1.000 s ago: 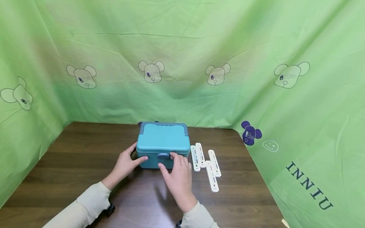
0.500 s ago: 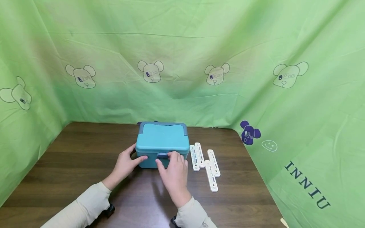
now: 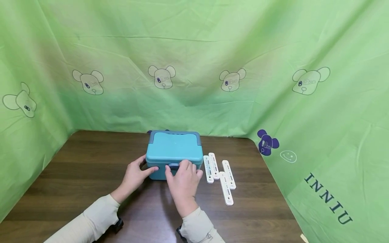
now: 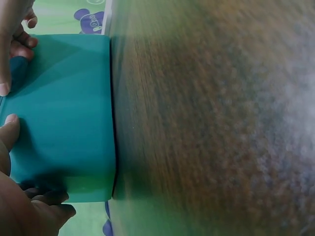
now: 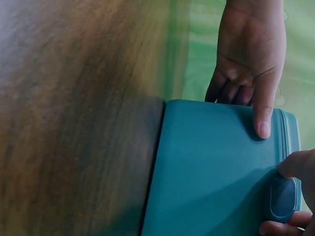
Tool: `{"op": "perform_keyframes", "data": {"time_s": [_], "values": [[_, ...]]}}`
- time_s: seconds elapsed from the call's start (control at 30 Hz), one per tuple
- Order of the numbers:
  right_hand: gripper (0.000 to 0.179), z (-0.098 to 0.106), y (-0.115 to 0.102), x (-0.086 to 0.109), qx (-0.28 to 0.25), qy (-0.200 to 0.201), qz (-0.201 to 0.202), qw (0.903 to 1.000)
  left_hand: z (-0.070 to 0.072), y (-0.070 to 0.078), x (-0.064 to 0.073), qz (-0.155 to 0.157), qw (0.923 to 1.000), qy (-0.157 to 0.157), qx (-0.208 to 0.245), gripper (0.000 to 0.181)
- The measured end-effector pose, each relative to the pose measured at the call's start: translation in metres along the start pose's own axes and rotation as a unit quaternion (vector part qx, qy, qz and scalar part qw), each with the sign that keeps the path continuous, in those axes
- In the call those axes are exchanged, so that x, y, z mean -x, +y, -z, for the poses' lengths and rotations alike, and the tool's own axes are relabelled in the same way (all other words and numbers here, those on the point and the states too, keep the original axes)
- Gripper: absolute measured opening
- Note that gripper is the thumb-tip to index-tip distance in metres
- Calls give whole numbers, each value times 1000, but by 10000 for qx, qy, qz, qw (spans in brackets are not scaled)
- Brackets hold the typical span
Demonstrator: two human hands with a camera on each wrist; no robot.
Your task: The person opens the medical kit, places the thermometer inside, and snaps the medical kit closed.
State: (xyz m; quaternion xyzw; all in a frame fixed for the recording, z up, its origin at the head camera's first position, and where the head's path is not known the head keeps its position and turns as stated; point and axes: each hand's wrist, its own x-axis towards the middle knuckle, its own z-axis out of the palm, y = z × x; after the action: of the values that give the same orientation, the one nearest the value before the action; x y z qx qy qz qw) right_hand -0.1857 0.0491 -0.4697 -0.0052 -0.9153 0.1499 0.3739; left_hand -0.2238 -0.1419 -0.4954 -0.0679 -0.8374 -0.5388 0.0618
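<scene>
A teal lidded storage box (image 3: 174,146) stands on the table with its lid down and a blue-grey handle folded flat on top. My left hand (image 3: 135,173) holds its left front corner, thumb on the front face and fingers along the side. The right hand (image 3: 183,184) pinches the oval blue latch (image 5: 283,199) at the front of the lid, thumb on one end and fingers on the other. In the left wrist view the box's front face (image 4: 69,118) rests upright against the wood, and part of the latch is hidden by the right hand.
Several slim white thermometers (image 3: 226,189) lie flat on the brown wooden table (image 3: 91,168), just right of the box. Behind and at both sides hangs a green curtain (image 3: 194,111) with printed bear heads. The table's far edge runs close behind the box.
My right hand has shifted left, and its thumb has come up from below the latch to its left end, with the fingers curling in. The left hand and the box stay put.
</scene>
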Motion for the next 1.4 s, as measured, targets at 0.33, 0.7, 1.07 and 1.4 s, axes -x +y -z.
{"op": "perform_keyframes", "data": {"time_s": [0.33, 0.7, 1.07, 1.4], "values": [[52, 1, 1, -5, 63, 9, 37, 10000, -2, 1, 1, 94, 10000, -4, 25, 88], [49, 7, 3, -2, -199, -144, -20, 9997, -3, 1, 3, -26, 9999, 3, 104, 86], [43, 19, 9, 8, -1052, -218, -172, 9941, -2, 4, 3, 51, 9999, 71, 69, 86], [33, 25, 24, 11, -1748, -493, -136, 9833, -3, 5, 3, -35, 9999, 142, 27, 81]]}}
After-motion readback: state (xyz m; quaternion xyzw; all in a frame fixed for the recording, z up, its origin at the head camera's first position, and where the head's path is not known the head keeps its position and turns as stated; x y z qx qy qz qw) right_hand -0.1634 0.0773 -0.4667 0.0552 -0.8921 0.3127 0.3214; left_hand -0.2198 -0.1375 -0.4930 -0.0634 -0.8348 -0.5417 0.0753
